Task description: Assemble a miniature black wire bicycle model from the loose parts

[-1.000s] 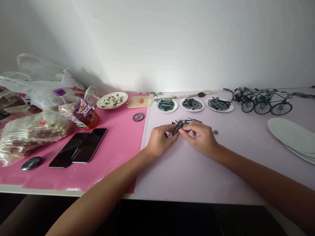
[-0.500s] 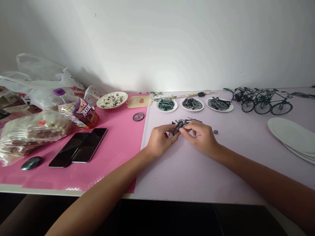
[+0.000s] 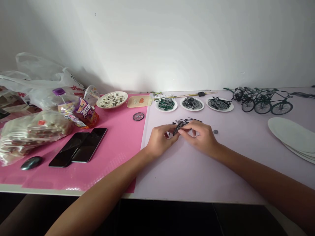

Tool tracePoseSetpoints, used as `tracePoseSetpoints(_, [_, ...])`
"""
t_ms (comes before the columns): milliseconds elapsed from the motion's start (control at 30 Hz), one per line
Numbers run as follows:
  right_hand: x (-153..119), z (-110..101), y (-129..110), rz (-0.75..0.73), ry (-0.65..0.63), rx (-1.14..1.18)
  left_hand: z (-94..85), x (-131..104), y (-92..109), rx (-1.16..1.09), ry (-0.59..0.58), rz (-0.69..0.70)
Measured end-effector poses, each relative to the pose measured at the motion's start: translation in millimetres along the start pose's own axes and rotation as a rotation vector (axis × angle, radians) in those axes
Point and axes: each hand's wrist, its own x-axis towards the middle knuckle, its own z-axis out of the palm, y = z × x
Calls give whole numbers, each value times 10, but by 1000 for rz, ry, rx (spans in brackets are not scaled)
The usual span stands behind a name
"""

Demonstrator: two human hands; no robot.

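My left hand [image 3: 161, 139] pinches a small black spoked wheel [image 3: 178, 128], seen nearly edge-on, above the pale part of the table. From the right, my right hand [image 3: 200, 136] touches the same wheel with thumb and fingers closed on it. Thin dark bicycle parts [image 3: 189, 120] show just beyond my fingertips; my hands hide how they join the wheel. A small grey disc [image 3: 216, 131] lies to the right of my right hand. Another black wheel [image 3: 138, 116] lies flat on the pink mat [image 3: 118, 141], left of my hands.
Plates of green [image 3: 166, 105], grey-black [image 3: 192, 104] and dark parts [image 3: 220, 104] stand behind my hands. Several model bicycles [image 3: 265, 101] are at back right, white plates [image 3: 292, 134] at right. Leftward are a bowl [image 3: 112, 100], bottle [image 3: 78, 111], two phones [image 3: 78, 147] and a mouse [image 3: 31, 163].
My right thumb and fingertips have shifted very slightly left against the wheel. Both hands otherwise keep their place and hold.
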Motion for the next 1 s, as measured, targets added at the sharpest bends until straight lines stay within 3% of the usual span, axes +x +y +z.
tracePoseSetpoints(1000, [5, -11, 4, 20, -30, 14, 5, 2, -16, -10, 6, -12])
